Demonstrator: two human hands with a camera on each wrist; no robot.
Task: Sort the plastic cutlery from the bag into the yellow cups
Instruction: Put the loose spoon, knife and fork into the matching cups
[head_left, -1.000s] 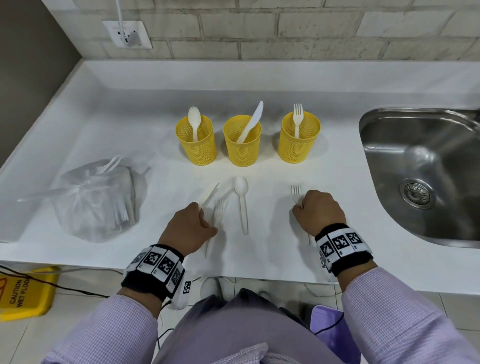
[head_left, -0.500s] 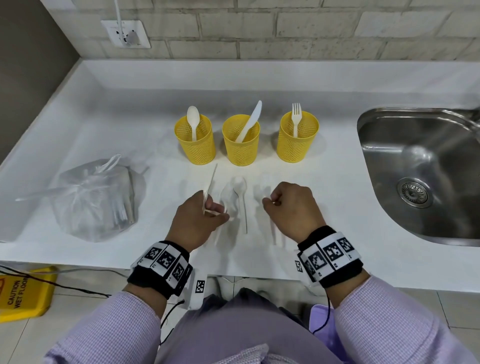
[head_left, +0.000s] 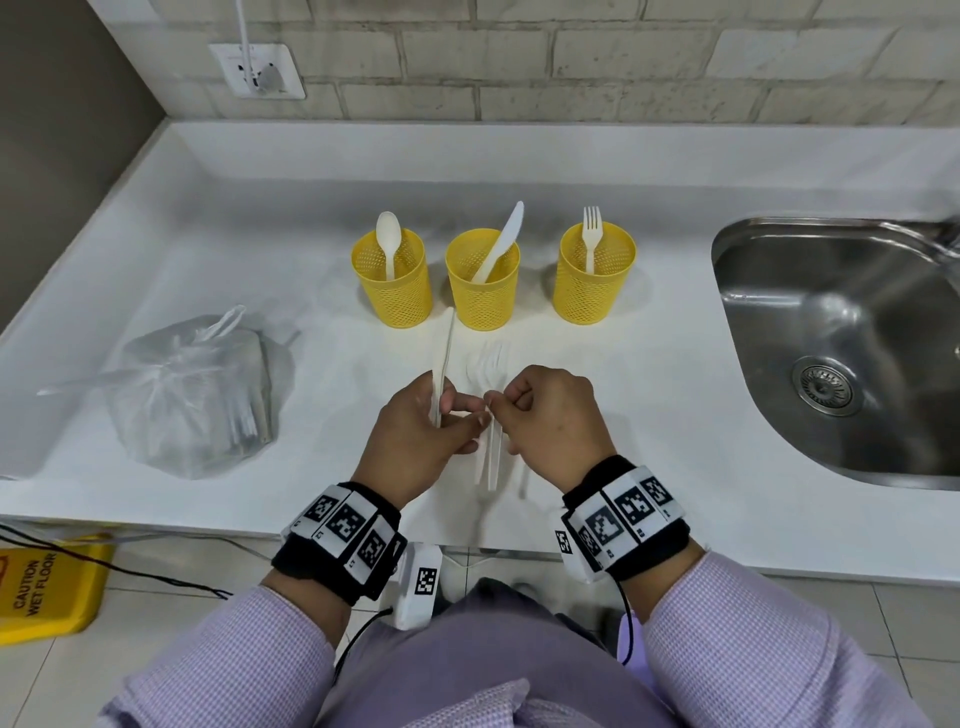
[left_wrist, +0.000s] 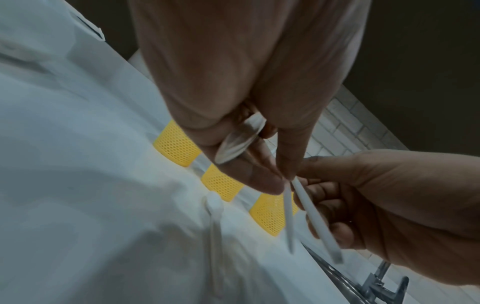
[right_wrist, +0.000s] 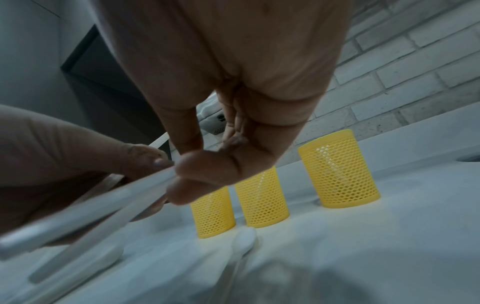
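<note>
Three yellow mesh cups stand in a row: the left cup (head_left: 397, 291) holds a spoon, the middle cup (head_left: 483, 296) a knife, the right cup (head_left: 592, 291) a fork. My left hand (head_left: 467, 421) grips a white knife (head_left: 445, 358) that points up toward the cups. Its thumb and forefinger also pinch a fork handle (left_wrist: 288, 216). My right hand (head_left: 496, 402) pinches the two blurred forks (head_left: 492, 462) right beside it. Both hands meet above the counter. A loose spoon (left_wrist: 213, 207) lies on the counter below them. The knotted clear bag (head_left: 192, 395) with cutlery sits at the left.
A steel sink (head_left: 831, 338) is set into the white counter (head_left: 649, 415) at the right. The brick wall and a socket (head_left: 257, 73) are behind the cups. A yellow wet-floor sign (head_left: 47, 587) stands on the floor at lower left.
Both hands have lifted cutlery off the counter and come together. The left took up the knife, and the right carried its fork leftward to meet the left hand.
</note>
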